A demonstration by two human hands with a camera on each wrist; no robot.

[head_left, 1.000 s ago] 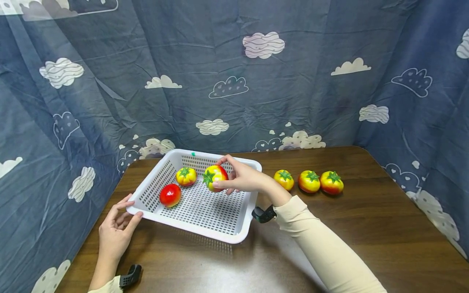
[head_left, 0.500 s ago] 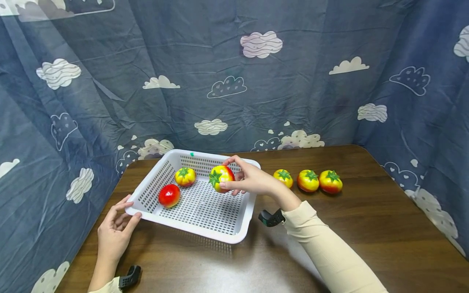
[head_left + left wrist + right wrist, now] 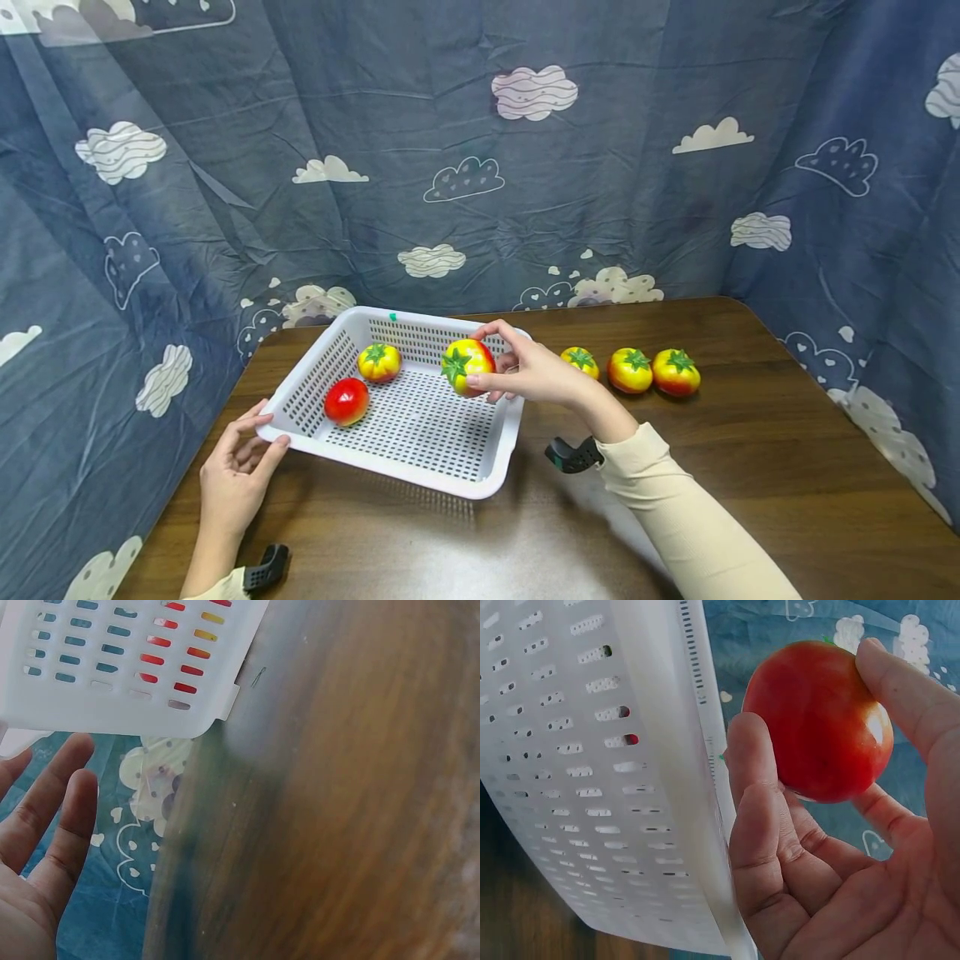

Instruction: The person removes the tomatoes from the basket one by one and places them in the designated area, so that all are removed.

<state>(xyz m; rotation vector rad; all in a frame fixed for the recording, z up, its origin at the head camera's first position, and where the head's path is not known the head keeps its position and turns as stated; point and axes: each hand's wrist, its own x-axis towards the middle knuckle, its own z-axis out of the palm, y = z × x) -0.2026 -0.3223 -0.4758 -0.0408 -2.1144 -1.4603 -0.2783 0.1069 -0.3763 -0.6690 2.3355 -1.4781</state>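
Observation:
A white perforated plastic basket (image 3: 420,479) stands on the left half of the table. At its near left corner my left hand (image 3: 232,479) holds the rim between thumb and forefinger; in the left wrist view the other fingers (image 3: 71,817) stretch out below the basket wall. My right hand (image 3: 536,371) grips a yellow and red toy tomato (image 3: 467,367) with a green leafy top, above the basket's right side. From the right wrist view this tomato (image 3: 817,724) shows its red underside. Inside the basket lie a leaf-up toy tomato (image 3: 379,362) and a red one (image 3: 347,402) on its side.
Right of the basket, a row of toy tomatoes stands leaf-up: one (image 3: 581,361) partly behind the right wrist, then a middle one (image 3: 630,370) and a right one (image 3: 677,372). A dark blue cloud-print curtain (image 3: 465,233) hangs behind the brown wooden table (image 3: 750,467).
My right hand has moved a little to the right with the toy tomato, from the middle of the basket toward its right rim. The left hand keeps its place on the corner.

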